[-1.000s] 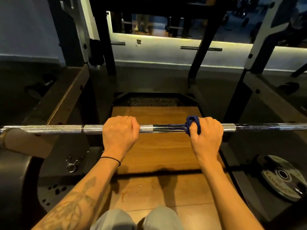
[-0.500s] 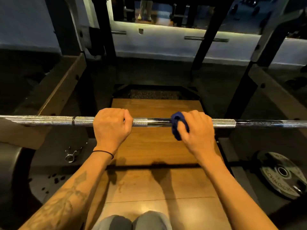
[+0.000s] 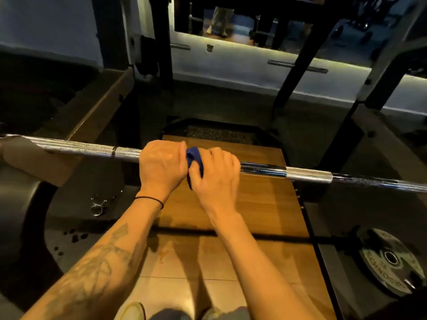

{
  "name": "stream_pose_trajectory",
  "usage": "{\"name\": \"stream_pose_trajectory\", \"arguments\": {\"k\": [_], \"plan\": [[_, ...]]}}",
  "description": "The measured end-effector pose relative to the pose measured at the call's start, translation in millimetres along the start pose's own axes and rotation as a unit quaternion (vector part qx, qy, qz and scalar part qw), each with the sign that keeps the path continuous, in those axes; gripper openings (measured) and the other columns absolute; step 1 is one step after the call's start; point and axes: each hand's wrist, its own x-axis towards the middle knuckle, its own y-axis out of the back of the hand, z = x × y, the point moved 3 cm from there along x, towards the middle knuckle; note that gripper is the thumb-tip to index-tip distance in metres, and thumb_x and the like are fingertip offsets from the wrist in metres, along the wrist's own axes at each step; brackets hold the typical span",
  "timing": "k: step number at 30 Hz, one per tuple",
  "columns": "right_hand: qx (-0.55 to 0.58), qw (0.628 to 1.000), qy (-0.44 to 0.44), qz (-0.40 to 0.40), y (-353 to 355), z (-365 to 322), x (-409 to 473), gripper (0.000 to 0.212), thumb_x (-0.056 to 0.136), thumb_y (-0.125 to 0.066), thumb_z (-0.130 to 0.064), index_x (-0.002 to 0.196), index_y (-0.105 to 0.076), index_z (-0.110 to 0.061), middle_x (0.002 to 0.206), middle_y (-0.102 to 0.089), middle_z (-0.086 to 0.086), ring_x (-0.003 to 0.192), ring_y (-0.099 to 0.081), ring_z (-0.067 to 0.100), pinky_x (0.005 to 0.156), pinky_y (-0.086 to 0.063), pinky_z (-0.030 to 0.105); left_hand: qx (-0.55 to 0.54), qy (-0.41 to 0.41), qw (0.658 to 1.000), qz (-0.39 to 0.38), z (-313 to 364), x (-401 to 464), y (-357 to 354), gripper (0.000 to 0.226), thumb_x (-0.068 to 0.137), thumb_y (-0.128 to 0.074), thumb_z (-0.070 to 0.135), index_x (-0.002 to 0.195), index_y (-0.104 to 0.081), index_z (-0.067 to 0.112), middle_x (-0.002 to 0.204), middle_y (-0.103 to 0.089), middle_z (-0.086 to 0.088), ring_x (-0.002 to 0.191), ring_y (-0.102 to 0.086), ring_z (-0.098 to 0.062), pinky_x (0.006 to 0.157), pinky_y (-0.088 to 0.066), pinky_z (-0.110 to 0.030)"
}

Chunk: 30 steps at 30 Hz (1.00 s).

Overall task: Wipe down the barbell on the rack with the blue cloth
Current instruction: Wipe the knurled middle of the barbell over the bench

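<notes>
Head view | left hand (image 3: 161, 163) is gripping the barbell (image 3: 307, 173) bare, steadying it on the rack | right hand (image 3: 216, 173) is clenching the blue cloth (image 3: 194, 159) around the shaft, touching the left hand, for wiping.

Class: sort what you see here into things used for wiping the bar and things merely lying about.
In use: barbell; blue cloth, held on the bar by the right hand; left hand gripping the bar.

Lying about: weight plate on the floor; spring collar clip.
</notes>
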Motion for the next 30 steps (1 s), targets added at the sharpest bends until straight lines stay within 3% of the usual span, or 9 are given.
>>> {"name": "stream_pose_trajectory", "arguments": {"k": [3,8,10,13,18,22,26,28,30], "plan": [[-0.037,0.996,0.075,-0.044,23.4,54.2,-2.2,0.031,0.093,-0.047,-0.038,0.108,-0.065,-0.018,0.091,-0.06,0.004,0.082,-0.054,0.026,0.073,-0.037,0.04,-0.032,0.011,0.999,-0.027,-2.5,-1.8,2.4,0.039,0.097,-0.051,0.022,0.061,-0.061,0.012,0.059,-0.057,-0.008,0.058,-0.055,-0.03,0.061,-0.038,-0.041],[-0.069,0.996,-0.049,0.022,73.8,144.2,-20.3,0.026,0.094,-0.044,-0.035,0.088,-0.059,-0.015,0.079,-0.048,0.001,0.072,-0.046,0.024,0.07,-0.021,0.031,-0.062,0.027,0.997,-0.037,0.3,-1.6,8.7,0.043,0.098,-0.049,0.024,0.058,-0.059,0.013,0.056,-0.054,-0.004,0.055,-0.052,-0.026,0.059,-0.036,-0.038],[-0.072,0.99,-0.109,0.06,71.4,139.3,-17.4,0.022,0.092,-0.044,-0.034,0.077,-0.05,-0.018,0.076,-0.04,-0.004,0.07,-0.044,0.024,0.07,-0.016,0.029,-0.06,0.031,0.997,-0.04,2.6,0.5,11.4,0.043,0.098,-0.049,0.024,0.058,-0.059,0.013,0.055,-0.054,-0.004,0.054,-0.052,-0.025,0.059,-0.036,-0.037],[-0.064,0.974,-0.189,0.107,52.1,97.3,-5.9,0.023,0.089,-0.046,-0.031,0.07,-0.049,-0.017,0.07,-0.049,0.006,0.07,-0.05,0.032,0.068,-0.019,0.036,-0.049,0.035,0.997,-0.05,2.8,1.5,14.1,0.043,0.098,-0.05,0.024,0.058,-0.06,0.012,0.054,-0.054,-0.004,0.053,-0.052,-0.024,0.058,-0.037,-0.036],[-0.005,0.996,-0.082,0.02,2.1,-2.7,-3.6,0.026,0.093,-0.044,-0.037,0.097,-0.064,-0.02,0.092,-0.06,0.0,0.089,-0.052,0.02,0.089,-0.039,0.038,-0.027,0.035,0.996,-0.08,7.7,2.4,14.6,0.042,0.097,-0.046,0.023,0.061,-0.061,0.009,0.055,-0.057,-0.01,0.052,-0.054,-0.031,0.056,-0.042,-0.039],[-0.035,0.996,0.065,-0.042,23.0,53.4,-5.9,0.029,0.093,-0.046,-0.04,0.105,-0.064,-0.021,0.09,-0.059,0.0,0.084,-0.055,0.024,0.075,-0.04,0.04,-0.057,-0.008,0.992,-0.108,6.9,0.0,19.0,0.037,0.095,-0.043,0.022,0.062,-0.057,0.012,0.056,-0.053,-0.008,0.052,-0.05,-0.03,0.056,-0.031,-0.037],[-0.071,0.997,-0.022,0.009,65.1,149.1,-10.7,0.028,0.094,-0.045,-0.038,0.088,-0.062,-0.016,0.078,-0.054,0.005,0.072,-0.053,0.031,0.066,-0.029,0.038,-0.034,0.012,0.989,-0.147,6.6,9.7,17.4,0.038,0.095,-0.041,0.022,0.061,-0.054,0.014,0.053,-0.05,-0.005,0.049,-0.047,-0.027,0.057,-0.025,-0.033],[-0.068,0.994,-0.075,0.035,67.5,151.7,-12.4,0.027,0.093,-0.045,-0.036,0.083,-0.059,-0.015,0.076,-0.052,0.004,0.07,-0.049,0.026,0.069,-0.021,0.032,-0.009,0.031,0.979,-0.2,6.8,11.6,14.9,0.039,0.095,-0.05,0.02,0.058,-0.059,0.01,0.049,-0.051,-0.007,0.044,-0.048,-0.029,0.05,-0.033,-0.033],[-0.065,0.983,-0.156,0.07,58.3,132.5,-12.8,0.026,0.092,-0.046,-0.034,0.077,-0.054,-0.015,0.074,-0.05,0.005,0.071,-0.047,0.026,0.07,-0.024,0.033,0.076,-0.013,0.953,-0.293,9.2,12.5,17.3,0.016,0.089,-0.067,0.015,0.078,-0.071,0.004,0.056,-0.06,-0.01,0.046,-0.056,-0.031,0.049,-0.042,-0.032]]}}
